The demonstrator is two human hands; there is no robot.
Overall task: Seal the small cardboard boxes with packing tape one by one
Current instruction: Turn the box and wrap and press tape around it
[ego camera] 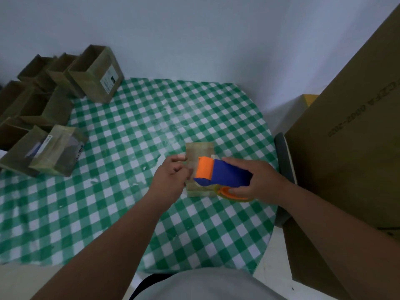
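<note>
Lowest in the frame, both forearms reach up from the bottom edge over the table (108, 213), which wears a green-and-white checked cloth. Right of centre, the right hand (257, 178) is curled round a blue and orange tape dispenser (220, 174), its orange end lying over the top of a small cardboard box (199, 152). The left hand (171, 176) is at the box's left side with fingers curled against it, apparently steadying it; whether it pinches tape cannot be told.

This box looks to be mid-seal: its top is closed and glossy in places, yet the dispenser is on it, so the strip is probably not cut.

At the left edge, a box with a shiny taped face (58, 150) lies on its side, likely finished. Behind it, toward the upper left, a cluster of open boxes (65, 83) stands with tops gaping, so most of the work seems left.

Bare cloth lies between the hands and those boxes, giving room to slide things. On the right, a chair back (283, 169) and a large carton (350, 126) crowd the table's rim, leaving little elbow space.
</note>
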